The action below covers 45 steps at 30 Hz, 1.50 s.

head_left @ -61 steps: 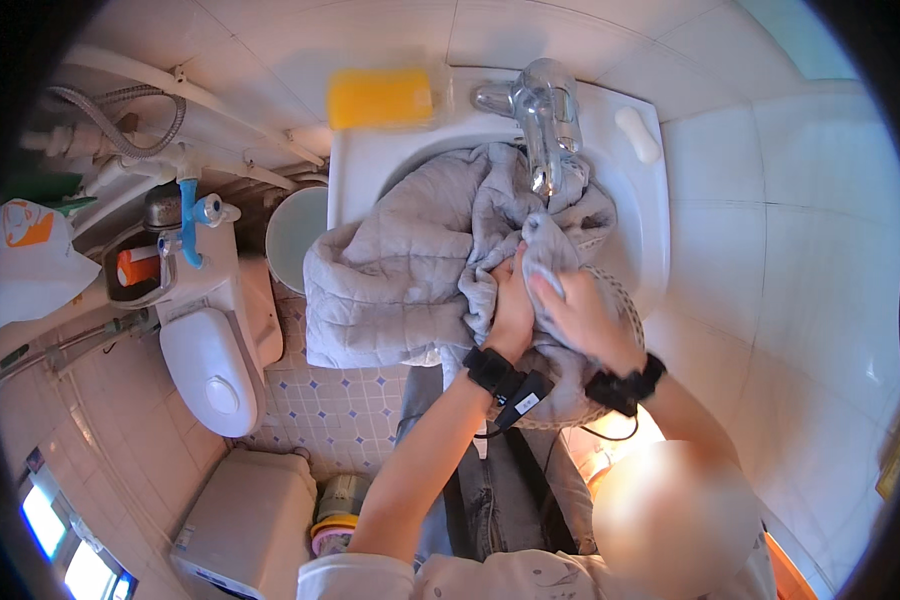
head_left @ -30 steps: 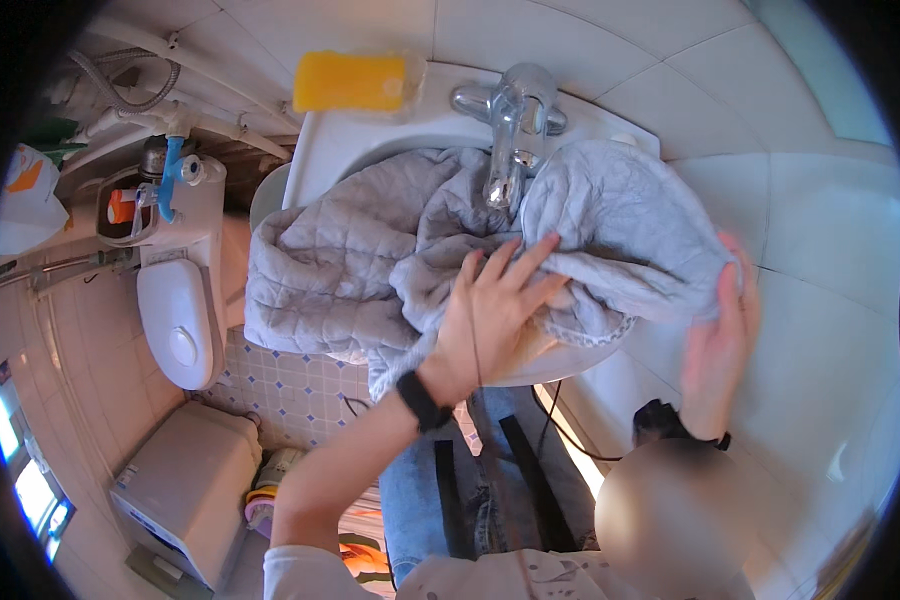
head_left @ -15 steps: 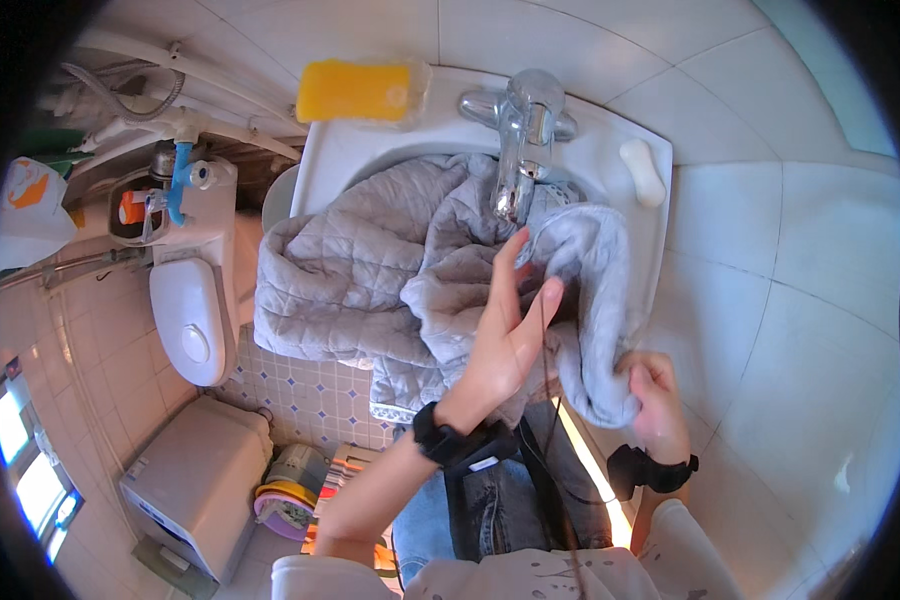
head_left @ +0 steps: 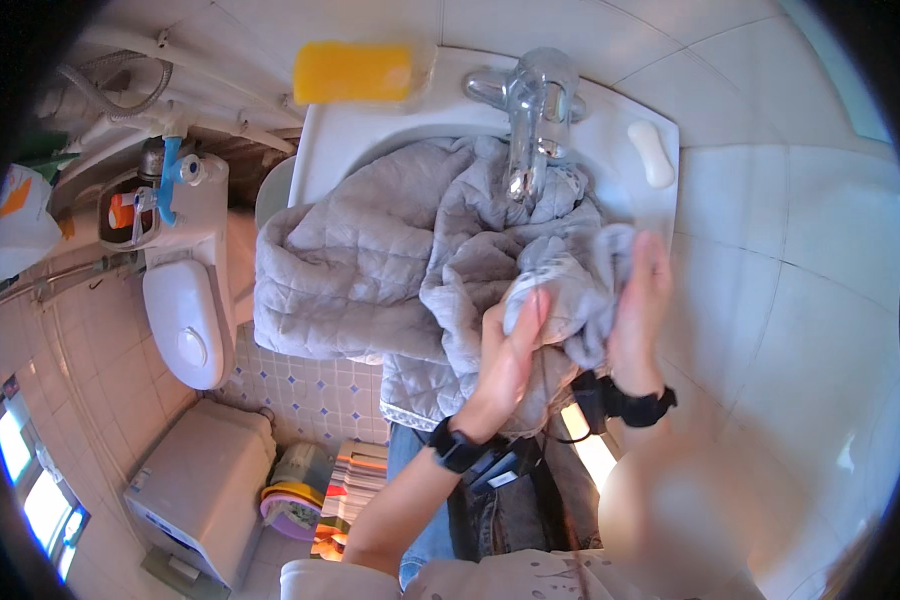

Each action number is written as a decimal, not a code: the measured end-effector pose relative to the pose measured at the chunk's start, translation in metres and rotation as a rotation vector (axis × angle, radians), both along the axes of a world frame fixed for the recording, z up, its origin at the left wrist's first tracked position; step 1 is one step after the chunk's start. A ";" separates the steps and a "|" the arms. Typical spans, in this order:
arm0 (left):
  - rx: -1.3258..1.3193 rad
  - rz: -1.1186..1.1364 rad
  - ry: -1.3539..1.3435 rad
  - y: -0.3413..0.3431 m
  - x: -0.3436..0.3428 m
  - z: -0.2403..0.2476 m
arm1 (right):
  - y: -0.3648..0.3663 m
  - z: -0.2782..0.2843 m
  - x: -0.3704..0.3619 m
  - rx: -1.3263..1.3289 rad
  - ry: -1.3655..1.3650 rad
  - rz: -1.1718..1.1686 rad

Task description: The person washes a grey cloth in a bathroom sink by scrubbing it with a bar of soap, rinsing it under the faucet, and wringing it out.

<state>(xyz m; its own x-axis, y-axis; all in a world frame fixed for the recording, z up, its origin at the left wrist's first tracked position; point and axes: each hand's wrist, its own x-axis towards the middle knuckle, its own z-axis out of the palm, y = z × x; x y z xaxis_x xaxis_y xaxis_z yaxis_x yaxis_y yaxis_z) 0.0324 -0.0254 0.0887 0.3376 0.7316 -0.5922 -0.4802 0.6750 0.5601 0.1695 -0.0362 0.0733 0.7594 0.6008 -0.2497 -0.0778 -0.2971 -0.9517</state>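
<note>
A grey quilted cloth (head_left: 350,270) fills the white washbasin (head_left: 315,165) and hangs over its front edge in thick folds. My left hand (head_left: 508,350) is closed on a bunched part of it at the front of the basin, with the thumb up and some fingers hidden by the folds. On the other side of that bunch, my right hand (head_left: 638,315) lies with its fingers stretched out and its palm against the cloth; motion blurs it a little. The chrome faucet (head_left: 538,125) stands over the cloth just beyond my hands.
A yellow sponge (head_left: 353,72) in a clear tray sits at the basin's back left corner. A white bar of soap (head_left: 651,154) rests on the right rim. Left of the basin are a toilet (head_left: 185,320), a boxy appliance (head_left: 202,480) and stacked basins (head_left: 292,508).
My right hand has moved up and in toward the left one, its fingers now stretched out. My left hand has come lower and closed on the cloth. The raised loop of cloth has been gathered into a bunch.
</note>
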 end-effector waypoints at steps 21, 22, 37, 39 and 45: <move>-0.296 0.026 0.107 0.030 -0.011 -0.058 | 0.009 -0.005 -0.061 -0.043 -0.282 0.843; -0.215 -0.011 0.100 0.029 -0.015 -0.062 | 0.003 0.003 -0.061 -0.062 -0.294 0.962; 0.020 -0.111 -0.125 0.025 -0.021 -0.026 | 0.009 -0.020 0.009 -0.152 0.229 0.311; 0.333 -0.144 0.326 0.002 -0.030 -0.005 | 0.026 0.028 0.014 -0.148 0.534 0.234; 1.268 -0.776 0.918 -0.057 -0.032 0.038 | 0.016 0.067 0.053 0.140 0.351 0.156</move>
<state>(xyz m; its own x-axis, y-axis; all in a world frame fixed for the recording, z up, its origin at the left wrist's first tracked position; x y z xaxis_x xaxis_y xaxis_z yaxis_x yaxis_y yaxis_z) 0.0001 -0.0819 0.1269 0.7153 0.6987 -0.0140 0.4624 -0.4582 0.7591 0.2226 -0.0204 0.1404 0.5394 0.7488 -0.3852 -0.3693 -0.2007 -0.9074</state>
